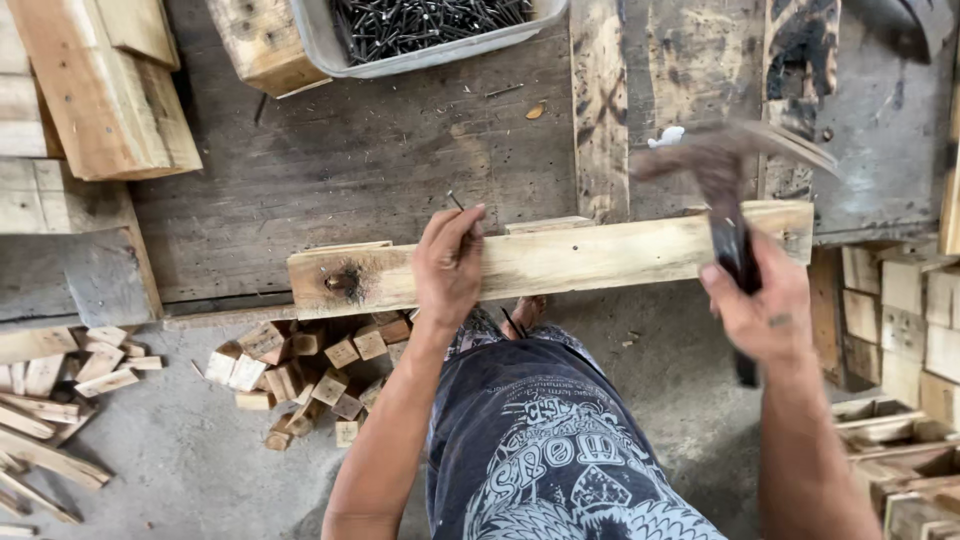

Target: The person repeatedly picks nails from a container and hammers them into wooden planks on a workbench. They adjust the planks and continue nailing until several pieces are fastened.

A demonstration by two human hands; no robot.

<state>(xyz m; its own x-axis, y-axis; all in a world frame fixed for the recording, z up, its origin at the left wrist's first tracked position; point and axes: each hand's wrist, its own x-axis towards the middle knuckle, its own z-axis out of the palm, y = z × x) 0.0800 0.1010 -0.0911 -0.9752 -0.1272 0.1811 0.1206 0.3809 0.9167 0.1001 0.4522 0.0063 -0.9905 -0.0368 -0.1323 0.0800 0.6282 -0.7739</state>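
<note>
**Nail, plank and hammer: positions at the bench**

- Offcuts (pixel 300 375): small wood blocks heaped on the floor at 7 o'clock from the plank's left end.
- Plank (pixel 600 255): pale wood, long axis running 9 to 3 o'clock across the bench (pixel 350 160) edge, dark knot near its left end.
- Left hand (pixel 448 265): rests on the plank left of centre, thumb and fingers pressed together, pinching a nail.
- Nail (pixel 456 200): thin, dark, poking out at 11 o'clock from the fingertips, just over the plank's far edge; whether its tip touches wood cannot be told.
- Tray (pixel 420 35): grey, full of dark nails, at 12 o'clock from the left hand, well apart.
- Hammer (pixel 720 170): head blurred, raised above the plank's right part; handle runs down toward 6 o'clock.
- Right hand (pixel 765 310): wrapped tight around the handle. The nail lies at 9 to 10 o'clock from the hammer head, well apart; the left hand is the nearer one.
</note>
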